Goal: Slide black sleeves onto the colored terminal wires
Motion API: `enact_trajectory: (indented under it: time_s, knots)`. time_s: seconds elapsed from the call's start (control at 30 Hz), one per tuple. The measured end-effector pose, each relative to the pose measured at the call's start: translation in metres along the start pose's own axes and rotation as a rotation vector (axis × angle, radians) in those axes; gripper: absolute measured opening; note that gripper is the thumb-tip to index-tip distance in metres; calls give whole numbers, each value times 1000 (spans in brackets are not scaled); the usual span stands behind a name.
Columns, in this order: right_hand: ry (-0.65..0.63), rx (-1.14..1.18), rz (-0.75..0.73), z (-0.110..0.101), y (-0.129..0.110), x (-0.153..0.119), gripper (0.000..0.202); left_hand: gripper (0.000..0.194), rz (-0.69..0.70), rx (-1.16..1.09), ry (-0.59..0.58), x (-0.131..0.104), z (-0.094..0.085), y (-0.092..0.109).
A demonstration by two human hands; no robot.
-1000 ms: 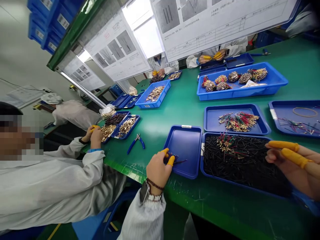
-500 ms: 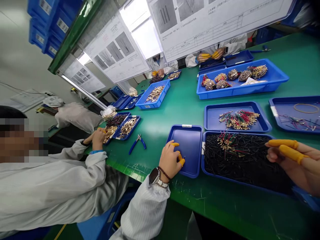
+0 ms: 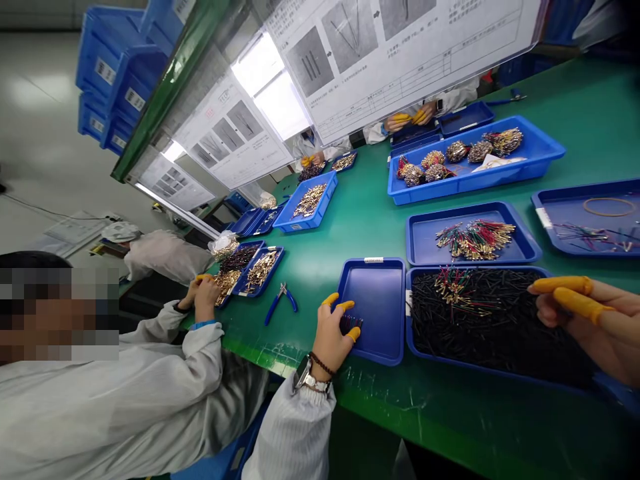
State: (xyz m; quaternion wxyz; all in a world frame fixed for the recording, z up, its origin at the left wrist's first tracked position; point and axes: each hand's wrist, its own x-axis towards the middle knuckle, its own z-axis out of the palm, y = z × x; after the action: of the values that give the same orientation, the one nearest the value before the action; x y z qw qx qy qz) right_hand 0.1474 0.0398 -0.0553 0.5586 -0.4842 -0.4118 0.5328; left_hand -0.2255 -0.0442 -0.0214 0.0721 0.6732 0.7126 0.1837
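My left hand (image 3: 336,333), with yellow finger covers, is at the left edge of a small blue tray (image 3: 377,287), its fingers apart. Small dark pieces (image 3: 351,324) lie in the tray beside its fingertips. My right hand (image 3: 585,313) is over the right end of a tray of short black tubes (image 3: 510,333). Its covered thumb and finger are pressed together; whatever they hold is too small to make out. A bunch of coloured wires with gold tips (image 3: 453,287) lies on the black tubes. More such wires (image 3: 475,239) fill the tray behind.
Blue-handled pliers (image 3: 281,303) lie left of the small tray. A large blue bin (image 3: 470,177) holds wire bundles. At the far right is a tray (image 3: 555,230) with a rubber band. Another person's hands (image 3: 203,293) work at trays on the left; printed sheets hang above.
My left hand has opened and drawn back a little to the left, and dark pieces now show in the small tray. My right hand has barely moved. The view has shifted slightly.
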Motion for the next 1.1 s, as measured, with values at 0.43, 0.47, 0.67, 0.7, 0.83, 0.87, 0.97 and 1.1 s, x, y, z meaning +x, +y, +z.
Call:
enact_trajectory:
  time_s: [0.43,0.47,0.67,0.7,0.83,0.87,0.97,1.1]
  knots:
    - [-106,172,46,16,-20,-9,15,13,225,26,46,64,18,132]
    - [-114,163,36,16,-19,-8,15,13,224,61,37,70,23,142]
    - [-172,130,2,16,-19,-6,15,13,203,216,93,77,35,168]
    - [-180,129,-3,16,-19,-6,15,11,229,222,88,75,34,169]
    - [-188,131,-12,17,-22,-7,15,16,318,227,-13,61,31,167]
    - [-192,132,-14,17,-23,-7,16,19,312,236,-34,57,31,167]
    - [-208,129,-20,18,-25,-8,15,22,264,277,-82,50,32,164]
    - [-218,121,-28,20,-25,-9,14,15,238,310,-155,49,36,164]
